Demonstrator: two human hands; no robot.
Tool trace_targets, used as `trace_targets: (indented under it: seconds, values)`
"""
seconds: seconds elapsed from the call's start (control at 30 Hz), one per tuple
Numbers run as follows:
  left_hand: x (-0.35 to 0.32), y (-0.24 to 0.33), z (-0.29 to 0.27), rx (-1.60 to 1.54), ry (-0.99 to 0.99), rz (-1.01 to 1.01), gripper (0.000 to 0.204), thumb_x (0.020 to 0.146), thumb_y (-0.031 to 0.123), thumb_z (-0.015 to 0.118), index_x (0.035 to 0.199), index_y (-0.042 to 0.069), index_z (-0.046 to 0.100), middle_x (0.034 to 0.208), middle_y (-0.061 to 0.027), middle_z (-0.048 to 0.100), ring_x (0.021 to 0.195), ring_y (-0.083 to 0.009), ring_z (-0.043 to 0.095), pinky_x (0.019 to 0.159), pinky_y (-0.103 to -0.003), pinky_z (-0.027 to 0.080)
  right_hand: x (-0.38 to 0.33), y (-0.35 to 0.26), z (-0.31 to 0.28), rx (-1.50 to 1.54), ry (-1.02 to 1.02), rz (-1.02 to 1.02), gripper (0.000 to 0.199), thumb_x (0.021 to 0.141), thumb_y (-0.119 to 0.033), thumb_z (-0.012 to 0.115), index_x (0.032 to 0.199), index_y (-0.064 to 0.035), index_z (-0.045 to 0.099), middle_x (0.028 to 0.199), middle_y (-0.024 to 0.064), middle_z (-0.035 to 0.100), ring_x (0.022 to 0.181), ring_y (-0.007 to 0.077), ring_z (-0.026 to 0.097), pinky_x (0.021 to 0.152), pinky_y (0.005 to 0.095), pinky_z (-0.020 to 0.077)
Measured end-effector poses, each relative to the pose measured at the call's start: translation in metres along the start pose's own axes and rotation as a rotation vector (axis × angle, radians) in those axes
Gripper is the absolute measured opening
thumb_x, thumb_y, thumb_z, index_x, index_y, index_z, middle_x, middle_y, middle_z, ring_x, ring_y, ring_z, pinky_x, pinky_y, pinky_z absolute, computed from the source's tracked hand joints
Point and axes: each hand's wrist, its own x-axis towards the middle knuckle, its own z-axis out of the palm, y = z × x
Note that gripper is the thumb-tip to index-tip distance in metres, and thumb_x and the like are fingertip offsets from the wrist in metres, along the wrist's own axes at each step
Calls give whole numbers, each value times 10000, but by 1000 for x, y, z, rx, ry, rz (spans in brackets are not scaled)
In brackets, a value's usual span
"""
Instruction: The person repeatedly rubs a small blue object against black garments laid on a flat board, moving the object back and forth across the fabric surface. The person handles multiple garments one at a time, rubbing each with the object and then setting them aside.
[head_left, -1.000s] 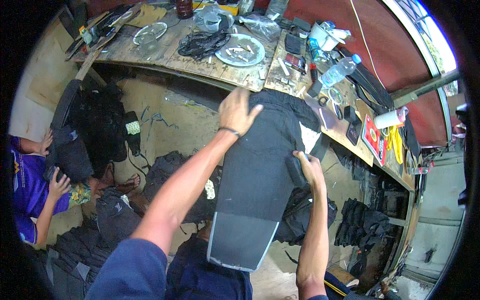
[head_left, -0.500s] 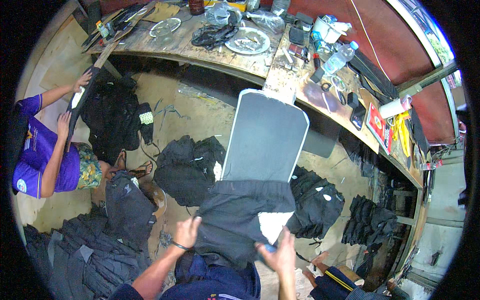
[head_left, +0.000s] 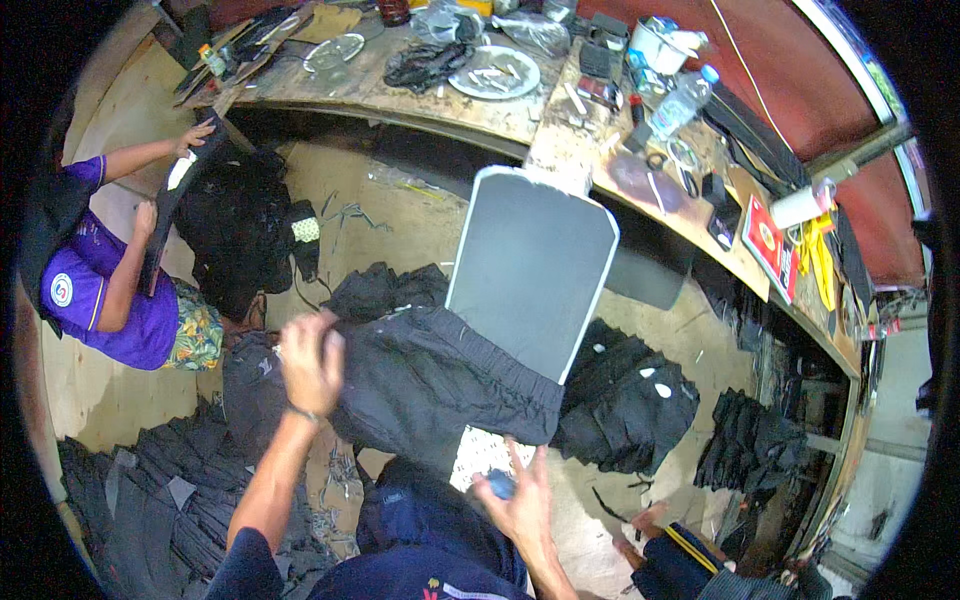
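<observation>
A black garment with a gathered elastic waistband, apparently shorts (head_left: pixel 420 385), lies askew over the near end of a grey padded board (head_left: pixel 535 265). My left hand (head_left: pixel 312 365), slightly blurred, is closed with curled fingers at the garment's left end. My right hand (head_left: pixel 520 500) is by its lower right corner, holding a small rounded blue thing (head_left: pixel 502 484) under the thumb; its kind is unclear. The fingertips touch a white printed cloth piece (head_left: pixel 480 455) sticking out from the garment.
Black garment piles (head_left: pixel 630 400) lie on the floor around the board, with a larger heap (head_left: pixel 170 510) at lower left. A co-worker in purple (head_left: pixel 120 290) handles a dark strip at left. Another person's legs (head_left: pixel 680 560) show at lower right. A cluttered wooden bench (head_left: pixel 380 85) runs behind.
The shorts have swung round and shifted left, their waistband now slanting across the board's edge. My left hand has moved up and left; my right hand has moved slightly left.
</observation>
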Motion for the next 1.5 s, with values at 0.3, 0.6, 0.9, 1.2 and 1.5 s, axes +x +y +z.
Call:
trace_targets:
  seconds: [0.3, 0.6, 0.9, 1.2, 1.5]
  values:
    - [86, 127, 146, -287, -558, 749, 1276, 778, 702, 781, 1754, 109, 210, 1772, -263, 273, 1686, -386, 175, 1307, -740, 36, 150, 51, -54, 606, 201, 231, 450, 933, -357, 855, 1131, 27, 729, 975, 136, 786, 877, 247, 733, 840, 409, 582]
    - [288, 209, 264, -346, -188, 1073, 1083, 762, 847, 732, 1546, 121, 553, 1679, -191, 421, 1617, -366, 312, 1328, -680, 109, 180, -66, 7, -305, 479, -327, 692, 801, -484, 949, 1259, -24, 708, 1054, 163, 695, 991, 358, 667, 869, 490, 579]
    - [336, 242, 284, -235, -637, 1124, 963, 732, 996, 608, 782, 51, 787, 757, -203, 745, 750, -415, 746, 698, -518, 596, 323, -88, -50, -252, 647, -302, 554, 820, -425, 921, 1116, -19, 687, 950, 207, 692, 858, 398, 675, 777, 513, 551]
    - [336, 243, 282, -187, -685, 1084, 991, 751, 1009, 576, 935, 70, 838, 886, -216, 789, 902, -413, 787, 791, -510, 624, 265, -94, -34, -72, 226, -299, 479, 787, -399, 945, 1033, -50, 727, 891, 148, 655, 832, 338, 644, 771, 463, 561]
    - [286, 246, 243, -173, -254, 1072, 561, 934, 603, 713, 1323, 199, 715, 1509, -82, 623, 1389, -256, 579, 1142, -592, 439, 147, -25, 70, -35, 303, -390, 566, 724, -408, 989, 1103, -72, 735, 997, 100, 678, 913, 289, 653, 803, 430, 558]
